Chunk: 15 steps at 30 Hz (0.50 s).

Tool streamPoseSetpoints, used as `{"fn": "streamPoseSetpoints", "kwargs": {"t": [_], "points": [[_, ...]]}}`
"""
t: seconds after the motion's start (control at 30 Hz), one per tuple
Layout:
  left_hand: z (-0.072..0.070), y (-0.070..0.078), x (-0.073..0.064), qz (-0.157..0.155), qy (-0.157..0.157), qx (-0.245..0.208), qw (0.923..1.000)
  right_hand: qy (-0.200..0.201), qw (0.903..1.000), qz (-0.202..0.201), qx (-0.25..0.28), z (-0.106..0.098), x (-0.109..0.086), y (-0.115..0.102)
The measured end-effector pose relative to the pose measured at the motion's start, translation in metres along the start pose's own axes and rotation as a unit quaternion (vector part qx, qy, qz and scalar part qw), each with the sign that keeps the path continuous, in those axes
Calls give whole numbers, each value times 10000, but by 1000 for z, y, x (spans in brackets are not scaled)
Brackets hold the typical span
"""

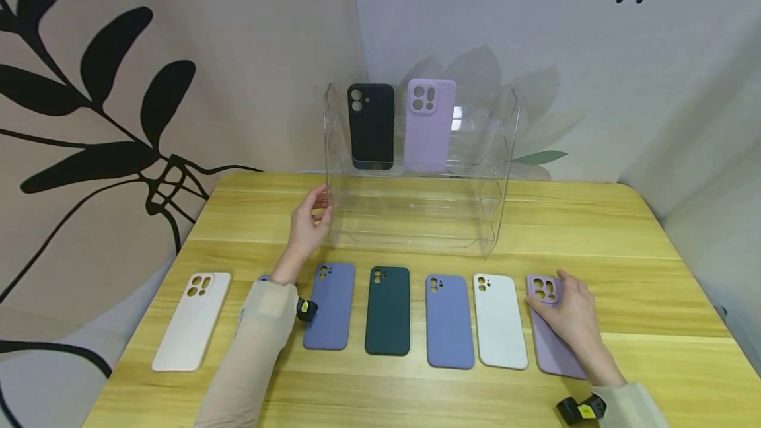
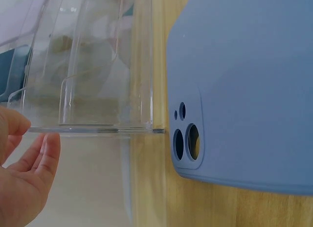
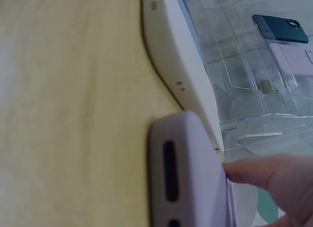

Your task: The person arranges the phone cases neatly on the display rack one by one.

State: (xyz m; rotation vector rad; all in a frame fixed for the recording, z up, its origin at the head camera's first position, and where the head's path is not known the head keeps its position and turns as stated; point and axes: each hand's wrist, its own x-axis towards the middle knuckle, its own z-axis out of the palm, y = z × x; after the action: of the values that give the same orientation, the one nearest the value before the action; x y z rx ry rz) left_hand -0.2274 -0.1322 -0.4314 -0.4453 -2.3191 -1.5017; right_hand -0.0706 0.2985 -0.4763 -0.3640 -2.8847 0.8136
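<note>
A clear acrylic display stand (image 1: 416, 207) stands at the back of the table. My left hand (image 1: 309, 223) is at its left side, thumb and fingers on the side panel's edge, which it seems to pinch. On the stand's upper tier lean a black phone case (image 1: 372, 127) and a light purple phone case (image 1: 431, 131). Over a second purple phone case (image 1: 553, 349) at the row's right end lies my right hand (image 1: 571, 316), gripping it by its edges. In the right wrist view the thumb (image 3: 254, 170) touches that case's edge.
Across the table lie a white case (image 1: 190, 322), two blue-violet cases (image 1: 329, 316), a dark green case (image 1: 388, 312) and another white case (image 1: 501, 322). My left forearm mostly covers one more bluish case (image 1: 264, 277). Patterned fabric (image 1: 267, 51) hangs behind the table.
</note>
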Motion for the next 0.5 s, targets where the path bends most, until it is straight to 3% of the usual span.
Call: {"fn": "streamPoseSetpoints", "kwargs": {"t": [0.2,0.5], "points": [[-5,27,-3,96,-29,-53,9999,-174,9997,146,-112,-2,3,-2],[-6,30,-4,71,-61,-72,9999,-517,9979,367,-138,-5,8,-7]]}}
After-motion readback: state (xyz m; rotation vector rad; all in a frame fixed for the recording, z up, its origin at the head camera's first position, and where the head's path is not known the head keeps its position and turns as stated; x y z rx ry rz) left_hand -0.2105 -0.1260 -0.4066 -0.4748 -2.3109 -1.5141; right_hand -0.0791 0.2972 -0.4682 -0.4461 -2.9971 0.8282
